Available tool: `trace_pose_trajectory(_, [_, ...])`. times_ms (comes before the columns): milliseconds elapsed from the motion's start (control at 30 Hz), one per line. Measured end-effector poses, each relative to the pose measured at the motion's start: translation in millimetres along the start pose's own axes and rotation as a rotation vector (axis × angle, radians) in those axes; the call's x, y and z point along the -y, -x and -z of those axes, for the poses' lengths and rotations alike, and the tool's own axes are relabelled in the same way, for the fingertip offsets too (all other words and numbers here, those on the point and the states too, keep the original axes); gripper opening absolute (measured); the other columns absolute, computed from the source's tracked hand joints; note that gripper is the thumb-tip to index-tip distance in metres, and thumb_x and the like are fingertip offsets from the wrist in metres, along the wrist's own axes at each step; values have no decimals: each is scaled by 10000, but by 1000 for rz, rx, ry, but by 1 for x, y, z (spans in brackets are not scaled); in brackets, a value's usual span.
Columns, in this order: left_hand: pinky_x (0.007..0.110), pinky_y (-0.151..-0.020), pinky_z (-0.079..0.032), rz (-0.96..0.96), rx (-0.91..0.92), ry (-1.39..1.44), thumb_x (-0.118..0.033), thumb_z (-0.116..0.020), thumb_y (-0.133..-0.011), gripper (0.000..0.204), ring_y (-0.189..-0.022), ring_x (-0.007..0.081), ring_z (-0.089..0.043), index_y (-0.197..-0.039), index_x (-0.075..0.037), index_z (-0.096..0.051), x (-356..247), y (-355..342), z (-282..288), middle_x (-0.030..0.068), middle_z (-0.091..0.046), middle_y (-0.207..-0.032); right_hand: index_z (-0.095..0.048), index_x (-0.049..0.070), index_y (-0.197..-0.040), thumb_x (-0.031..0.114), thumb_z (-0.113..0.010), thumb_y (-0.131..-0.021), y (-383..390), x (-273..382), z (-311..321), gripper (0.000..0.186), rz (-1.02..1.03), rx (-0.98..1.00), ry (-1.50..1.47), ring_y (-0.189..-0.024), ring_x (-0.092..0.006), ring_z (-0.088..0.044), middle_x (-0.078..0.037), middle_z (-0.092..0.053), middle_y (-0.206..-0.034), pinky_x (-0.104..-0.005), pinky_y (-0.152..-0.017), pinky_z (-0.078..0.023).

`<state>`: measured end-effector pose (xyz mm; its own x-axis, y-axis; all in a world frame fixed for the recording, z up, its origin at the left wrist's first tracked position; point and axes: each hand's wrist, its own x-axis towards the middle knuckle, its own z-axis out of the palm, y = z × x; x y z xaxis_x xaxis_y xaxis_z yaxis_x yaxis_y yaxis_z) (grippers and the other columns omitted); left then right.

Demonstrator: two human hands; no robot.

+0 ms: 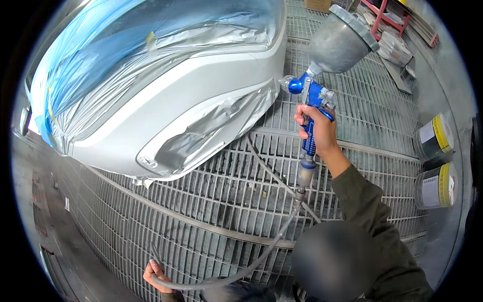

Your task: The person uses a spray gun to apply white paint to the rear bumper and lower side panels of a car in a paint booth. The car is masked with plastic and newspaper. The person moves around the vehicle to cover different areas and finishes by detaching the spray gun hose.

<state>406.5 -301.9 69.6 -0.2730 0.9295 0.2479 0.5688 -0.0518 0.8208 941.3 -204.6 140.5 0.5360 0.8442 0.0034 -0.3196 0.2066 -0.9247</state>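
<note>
My right hand [322, 128] is wrapped round the handle of a blue paint spray gun [313, 93]. On top of the gun sits a tilted grey paint cup [339, 43], and its nozzle points left at the car. A grey air hose [261, 257] runs from the fitting under the handle down to the lower left. There my left hand [159, 276] grips the hose, with its end part rising past the fingers. To the left is a light grey car bumper [196, 83], edged by blue masking film [95, 65] above and wrinkled silvery masking [211, 126] in its lower opening. The nozzle is apart from the bumper.
Metal floor grating [211, 201] spreads underfoot. Two buckets with yellow bands [433, 136] stand along the right wall. A red rack [387, 17] and a cardboard box [318, 5] are at the far right. Another stretch of hose [269, 168] lies across the grating below the gun.
</note>
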Motion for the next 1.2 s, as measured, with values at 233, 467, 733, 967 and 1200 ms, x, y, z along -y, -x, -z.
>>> trace_pose_trajectory(233, [291,-465,-114,-11,-68,81,-275,-502,-1024,514,-493,30,-176,-615,-141,-220,4,3,-21,-66,-178,-551,-609,31,-795,138,-582,-857,-27,-63,37,127,102,-260,130,-603,-82,-516,-22,-559,-695,-224,-414,-380])
trace_pose_trajectory(467, [288,-502,-123,-135,-14,36,-171,-508,-1003,479,-550,36,-188,-626,-115,-218,21,15,-26,-58,-210,-588,-586,55,-858,123,-606,-887,11,-73,22,77,6,-37,37,-561,-62,-483,-6,-538,-684,-224,-413,-367])
trace_pose_trajectory(733, [277,-499,-156,-181,-80,96,-136,-522,-964,450,-543,54,-200,-615,-75,-243,37,21,1,-39,-201,-579,-576,47,-890,163,-630,-889,70,-58,-55,127,33,234,119,-521,-42,-464,23,-521,-668,-209,-421,-371])
trace_pose_trajectory(967, [320,-495,-120,-217,-139,-10,-217,-526,-987,495,-535,67,-181,-610,-77,-239,56,31,33,-26,-195,-557,-323,60,-1491,99,-530,-873,109,-57,-124,652,301,546,270,-534,-59,-507,-14,-569,-717,-225,-469,-429])
trace_pose_trajectory(1200, [352,-492,-137,-240,-30,-66,-137,-523,-965,456,-527,104,-173,-624,-61,-232,61,48,34,16,-185,-559,-517,64,-1342,171,-579,-879,126,-92,-146,479,38,961,-2,-865,-129,-640,-67,-656,-978,-288,-605,-595])
